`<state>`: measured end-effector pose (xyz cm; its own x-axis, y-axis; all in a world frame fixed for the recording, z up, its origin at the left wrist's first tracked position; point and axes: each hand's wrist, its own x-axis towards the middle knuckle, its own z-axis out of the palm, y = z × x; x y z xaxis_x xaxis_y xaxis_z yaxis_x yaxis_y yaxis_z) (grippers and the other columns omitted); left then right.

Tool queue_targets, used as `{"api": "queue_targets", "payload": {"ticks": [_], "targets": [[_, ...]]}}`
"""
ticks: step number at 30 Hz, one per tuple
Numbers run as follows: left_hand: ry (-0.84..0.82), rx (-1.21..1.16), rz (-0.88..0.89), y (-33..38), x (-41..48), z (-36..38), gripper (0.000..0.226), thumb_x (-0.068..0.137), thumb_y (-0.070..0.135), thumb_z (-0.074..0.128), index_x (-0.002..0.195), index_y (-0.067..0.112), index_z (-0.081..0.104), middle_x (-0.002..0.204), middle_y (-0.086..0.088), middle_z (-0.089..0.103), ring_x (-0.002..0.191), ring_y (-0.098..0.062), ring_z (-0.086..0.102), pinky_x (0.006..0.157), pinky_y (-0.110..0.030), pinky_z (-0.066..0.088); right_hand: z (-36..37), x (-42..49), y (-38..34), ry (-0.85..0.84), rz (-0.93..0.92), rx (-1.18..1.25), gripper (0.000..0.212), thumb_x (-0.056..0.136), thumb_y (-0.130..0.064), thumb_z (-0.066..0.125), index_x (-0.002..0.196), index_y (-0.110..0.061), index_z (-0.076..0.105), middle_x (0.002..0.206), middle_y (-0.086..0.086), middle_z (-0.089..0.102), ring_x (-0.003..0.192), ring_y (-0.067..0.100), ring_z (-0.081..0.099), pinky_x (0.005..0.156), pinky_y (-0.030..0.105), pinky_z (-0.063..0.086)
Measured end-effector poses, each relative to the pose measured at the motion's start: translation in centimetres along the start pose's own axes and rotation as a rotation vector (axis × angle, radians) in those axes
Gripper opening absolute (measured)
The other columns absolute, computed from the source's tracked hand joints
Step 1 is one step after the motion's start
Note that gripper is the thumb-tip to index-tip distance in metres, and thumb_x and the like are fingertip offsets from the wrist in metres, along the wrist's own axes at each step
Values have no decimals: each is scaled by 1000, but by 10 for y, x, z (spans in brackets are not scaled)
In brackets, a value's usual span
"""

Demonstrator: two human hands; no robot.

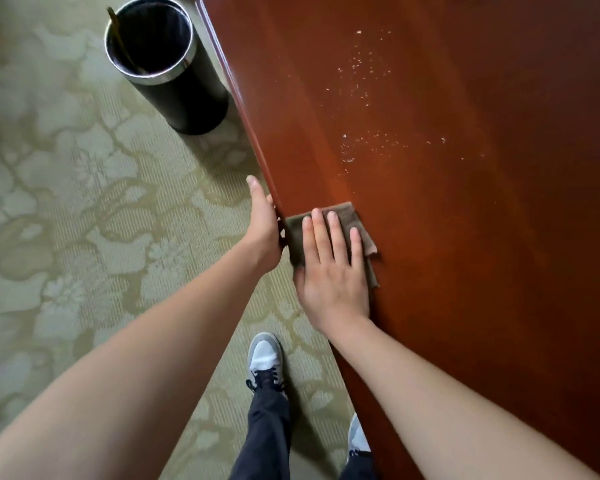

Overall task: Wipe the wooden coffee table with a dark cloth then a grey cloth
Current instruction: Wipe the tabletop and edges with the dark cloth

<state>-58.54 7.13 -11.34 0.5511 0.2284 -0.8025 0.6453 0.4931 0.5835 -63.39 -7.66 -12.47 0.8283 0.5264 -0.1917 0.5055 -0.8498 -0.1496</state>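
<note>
Wood with a glossy reddish-brown finish forms the coffee table [499, 237], its long rounded edge running diagonally. The dark cloth [347, 213], a folded brownish-grey rectangle with a soft nap, lies flat on the top right at that edge. The right hand [333, 275] presses on it, palm down, with 4 fingers [317, 233] straight and slightly spread. The left hand [262, 230] sits side-on against the table's edge just beside the cloth, thumb [253, 183] extended (its other fingers are hidden, so I cannot tell how they lie). Pale crumbs [361, 67] speckle the wood in 2 loose patches beyond the cloth. A black cylindrical bin [187, 98] with a shiny metal rim stands on the pale green floral carpet [66, 202], close to the table.
</note>
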Motion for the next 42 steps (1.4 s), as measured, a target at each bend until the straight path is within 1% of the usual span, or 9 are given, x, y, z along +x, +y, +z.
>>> {"api": "queue_targets", "payload": {"ticks": [7,12,20,22,25,31,35,38,42], "targets": [[-20,36,-8,64,27,-23,98,85,90,4,141,32,60,141,9,64,140,-13,50,117,-49,36,-25,121,-21,-13,-6,-29,73,109,-44,27,167,-12,-3,176,7,-6,162,27,-6,130,53,-1],[-40,82,-22,83,31,-12,82,94,81,9,116,33,71,121,11,72,121,-8,60,108,-36,44,-31,131,-28,-14,43,-18,75,107,-46,30,167,-14,-1,176,6,-3,162,26,-3,130,52,3],[243,135,46,73,31,13,92,84,88,21,149,29,49,143,1,60,133,-23,55,116,-44,37,-33,94,3,-47,-156,7,72,104,-57,27,167,-24,14,176,-3,8,162,21,5,131,50,9],[381,246,113,68,28,27,87,93,78,23,160,24,29,161,-5,41,147,-29,41,123,-47,27,-38,101,27,-52,-185,3,71,102,-59,27,166,-27,23,175,-4,16,161,21,11,131,49,10],[542,456,210,57,20,54,77,107,57,24,165,12,1,173,-10,6,158,-29,15,125,-43,15,-50,114,90,-31,-44,-49,73,103,-60,25,167,-26,22,175,-3,15,161,23,13,130,51,11],[794,948,275,24,26,89,79,105,53,23,163,4,2,172,-18,-2,157,-33,12,117,-53,34,-90,131,246,-93,319,-76,82,99,-65,0,168,-21,2,176,1,-3,163,26,-2,130,53,3],[856,1034,290,17,33,90,76,105,53,19,164,9,0,172,-15,-9,159,-32,7,119,-54,32,-92,133,241,-84,265,-155,78,102,-58,1,167,-14,-1,175,10,-11,162,30,-10,129,56,-1],[848,1091,365,16,27,90,72,106,51,22,164,17,-3,172,-11,-15,158,-32,10,122,-54,25,-77,122,189,-123,-33,-183,78,102,-54,-1,167,-13,-1,174,14,-14,161,33,-14,128,58,-3],[790,1117,521,8,13,96,66,108,41,32,164,18,6,173,-10,-7,156,-31,13,126,-52,12,-65,94,155,-109,-335,-129,72,108,-55,25,168,-19,6,176,6,-1,163,24,-4,129,54,2]]}}
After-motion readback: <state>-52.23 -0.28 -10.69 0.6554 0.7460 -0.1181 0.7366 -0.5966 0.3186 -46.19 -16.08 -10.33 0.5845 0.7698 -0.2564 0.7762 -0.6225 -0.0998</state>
